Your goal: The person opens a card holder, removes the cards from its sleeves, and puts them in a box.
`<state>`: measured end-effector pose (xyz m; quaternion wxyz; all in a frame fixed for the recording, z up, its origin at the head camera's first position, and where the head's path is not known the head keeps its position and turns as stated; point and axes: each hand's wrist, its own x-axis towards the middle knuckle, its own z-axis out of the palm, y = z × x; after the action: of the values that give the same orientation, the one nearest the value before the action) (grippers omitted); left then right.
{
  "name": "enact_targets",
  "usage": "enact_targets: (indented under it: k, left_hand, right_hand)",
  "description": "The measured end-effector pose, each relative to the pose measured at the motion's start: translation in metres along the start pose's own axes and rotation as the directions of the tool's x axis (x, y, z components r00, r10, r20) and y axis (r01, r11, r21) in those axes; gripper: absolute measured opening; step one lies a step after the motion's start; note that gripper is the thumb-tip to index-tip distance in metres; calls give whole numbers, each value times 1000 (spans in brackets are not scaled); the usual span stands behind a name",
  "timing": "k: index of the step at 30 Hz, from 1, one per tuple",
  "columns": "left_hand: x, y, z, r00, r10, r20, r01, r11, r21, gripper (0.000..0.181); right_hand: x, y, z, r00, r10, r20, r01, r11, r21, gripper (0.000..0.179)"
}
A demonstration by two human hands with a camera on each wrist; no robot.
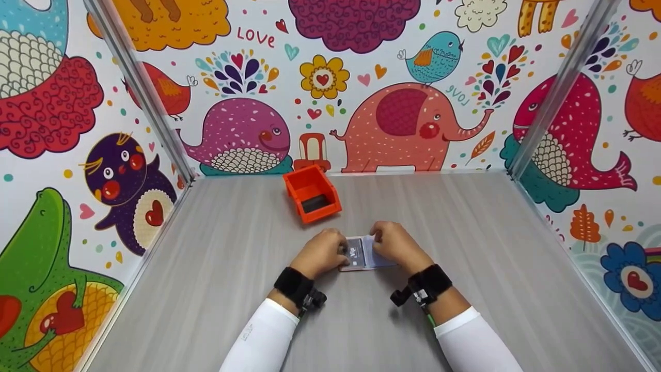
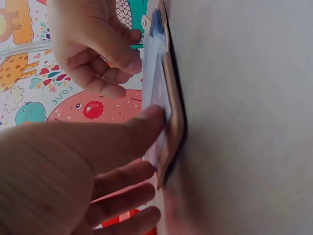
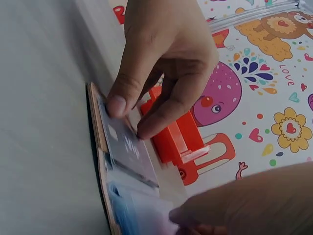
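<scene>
An opened card holder (image 2: 177, 110) with a brown cover edge lies on the table between both hands. On its left side is a dark grey card (image 1: 354, 252) with pale "VIP" lettering. My left hand (image 1: 321, 253) holds this card, thumb on its face and index finger at the opposite edge, as the right wrist view shows. Clear plastic sleeves (image 1: 381, 258) fill the holder's right side, bluish at the fold. With its fingers bent, my right hand (image 1: 396, 245) pinches the edge of a sleeve; part of that grip is hidden behind the hand.
An orange bin (image 1: 324, 213) stands beyond the left hand, with a dark flat piece (image 1: 315, 203) inside. Printed panels (image 1: 320, 124) with cartoon animals wall in the grey table (image 1: 232, 232) at the back and sides. Both wrists wear black camera straps (image 1: 431, 283).
</scene>
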<state>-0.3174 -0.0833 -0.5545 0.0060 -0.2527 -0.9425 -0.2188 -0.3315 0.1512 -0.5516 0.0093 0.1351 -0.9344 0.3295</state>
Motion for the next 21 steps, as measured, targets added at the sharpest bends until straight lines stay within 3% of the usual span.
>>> enact_targets:
  k: [2, 5, 13, 21]
  left_hand:
    - [0, -1, -1, 1000, -2, -4, 1, 1000, -5, 27]
    - [1, -2, -2, 1000, -9, 9, 9, 1000, -19, 28]
    - [3, -6, 0, 998, -33, 54, 37, 997, -67, 32]
    - [4, -4, 4, 999, 21, 37, -19, 998, -52, 33]
  right_hand:
    - [1, -2, 4, 999, -45, 17, 44, 998, 42, 17]
    - [3, -4, 10, 997, -50, 55, 45, 995, 94, 11]
    - [3, 3, 15, 986, 102, 132, -129, 969, 212, 18]
    - [4, 7, 14, 978, 127, 165, -172, 941, 292, 38]
